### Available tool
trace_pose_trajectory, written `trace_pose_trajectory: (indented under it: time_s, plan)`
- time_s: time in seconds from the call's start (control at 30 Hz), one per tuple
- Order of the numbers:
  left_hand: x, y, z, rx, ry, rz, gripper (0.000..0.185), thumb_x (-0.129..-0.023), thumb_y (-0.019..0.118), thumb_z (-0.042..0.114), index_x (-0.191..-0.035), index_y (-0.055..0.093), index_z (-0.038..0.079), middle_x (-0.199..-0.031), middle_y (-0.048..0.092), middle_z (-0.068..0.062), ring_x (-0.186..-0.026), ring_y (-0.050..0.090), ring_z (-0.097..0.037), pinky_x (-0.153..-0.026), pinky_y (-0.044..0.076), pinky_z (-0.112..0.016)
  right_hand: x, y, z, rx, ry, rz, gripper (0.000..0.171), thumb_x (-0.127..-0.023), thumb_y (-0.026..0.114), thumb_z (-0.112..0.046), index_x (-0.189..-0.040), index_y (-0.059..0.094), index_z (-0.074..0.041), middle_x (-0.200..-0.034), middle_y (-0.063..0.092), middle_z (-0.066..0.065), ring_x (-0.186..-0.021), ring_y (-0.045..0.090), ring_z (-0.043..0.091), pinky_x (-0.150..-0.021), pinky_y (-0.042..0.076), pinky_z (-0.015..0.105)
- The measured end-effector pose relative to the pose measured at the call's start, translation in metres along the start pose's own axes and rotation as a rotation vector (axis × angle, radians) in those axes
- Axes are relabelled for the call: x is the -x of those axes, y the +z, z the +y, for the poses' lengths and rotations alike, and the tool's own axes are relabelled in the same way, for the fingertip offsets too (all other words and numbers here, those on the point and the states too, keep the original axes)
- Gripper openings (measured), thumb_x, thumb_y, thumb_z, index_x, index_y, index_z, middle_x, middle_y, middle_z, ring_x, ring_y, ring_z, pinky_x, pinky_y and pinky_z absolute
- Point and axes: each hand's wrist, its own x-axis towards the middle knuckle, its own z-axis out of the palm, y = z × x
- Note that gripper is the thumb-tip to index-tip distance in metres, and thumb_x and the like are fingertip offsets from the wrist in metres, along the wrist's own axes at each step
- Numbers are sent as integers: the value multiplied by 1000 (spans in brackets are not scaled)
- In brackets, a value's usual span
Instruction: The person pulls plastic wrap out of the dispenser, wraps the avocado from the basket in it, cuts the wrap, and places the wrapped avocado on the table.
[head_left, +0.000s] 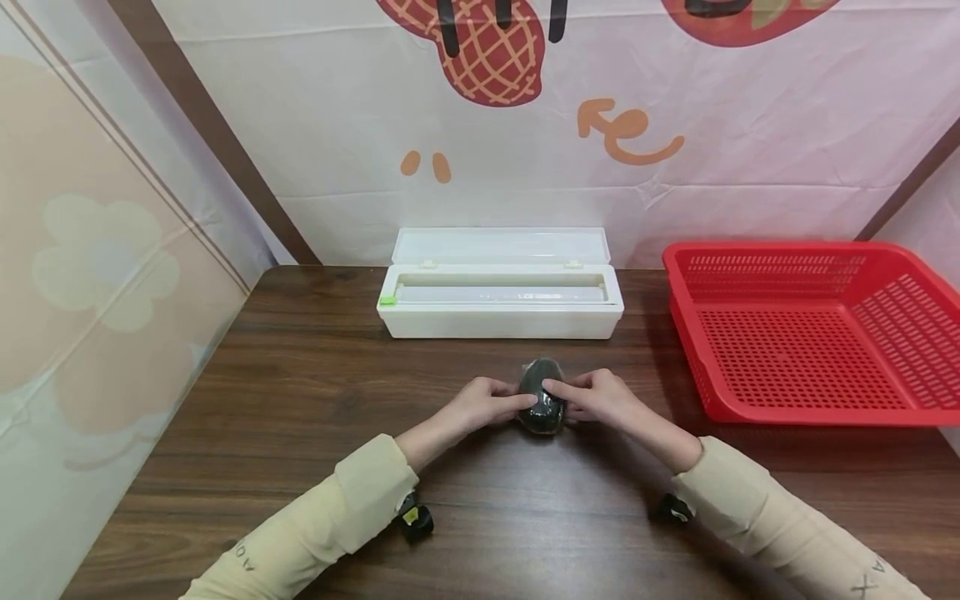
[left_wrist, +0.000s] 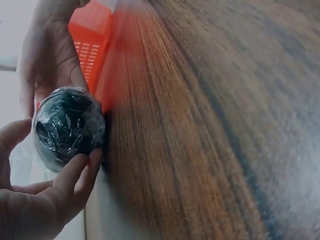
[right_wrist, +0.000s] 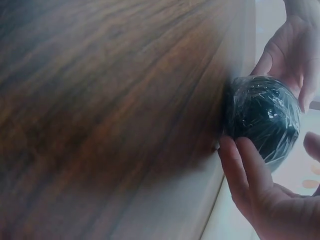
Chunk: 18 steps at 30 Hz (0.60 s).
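A dark green, oval avocado (head_left: 542, 417) wrapped in clear cling film sits on the wooden table, between both hands. Its film looks creased and shiny in the left wrist view. My left hand (head_left: 480, 403) holds it from the left, thumb on top and fingers against its side. From the right, my right hand (head_left: 603, 397) grips it the same way, with its thumb on the upper surface. In the right wrist view, two fingertips (right_wrist: 246, 150) of the right hand touch the wrapped avocado (right_wrist: 265, 115) low on its side. The underside of the avocado is hidden.
Behind the hands, a white cling film dispenser (head_left: 501, 323) stands with its lid raised and a roll inside; a green piece sits at its left end. To the right is a red perforated basket (head_left: 690, 333). A printed cloth (head_left: 337, 125) hangs behind the table.
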Motion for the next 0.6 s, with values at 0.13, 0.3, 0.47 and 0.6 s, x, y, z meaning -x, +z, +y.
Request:
trace_pose_trajectory:
  time_s: [0.13, 0.3, 0.47, 0.6]
  plan:
    - [-1, -4, 0, 17, -2, -15, 52, -85, 63, 31, -116, 56, -9, -99, 66, -15, -89, 64, -18, -79, 52, -28, 2, -5, -1, 76, -44, 31, 63, -84, 56, -51, -111, 62, 5, -75, 69, 9, -69, 66, 16, -64, 52, 26]
    - [2, -19, 4, 6, 73, -8, 41, -89, 59, 23, -114, 56, -9, -101, 64, -19, -91, 64, -27, -78, 53, -32, 8, -16, -12, 234, -205, 127, 50, -89, 53, -42, -110, 64, 2, -89, 69, 11, -86, 63, 22, -73, 50, 34]
    - [9, -47, 22, -237, 233, 69, 35, -89, 57, 24, -116, 58, 1, -112, 61, -15, -99, 60, -28, -85, 49, -37, 12, -33, -38, 282, -337, 234, 47, -89, 56, -36, -117, 59, 1, -99, 67, 15, -80, 61, 23, -72, 51, 38]
    - [12, -72, 41, -377, 348, 100, 38, -90, 55, 25, -119, 55, 1, -117, 59, -14, -106, 55, -26, -90, 46, -38, 14, -49, -62, 257, -376, 307, 46, -89, 56, -33, -120, 57, 1, -100, 66, 16, -79, 62, 22, -68, 52, 35]
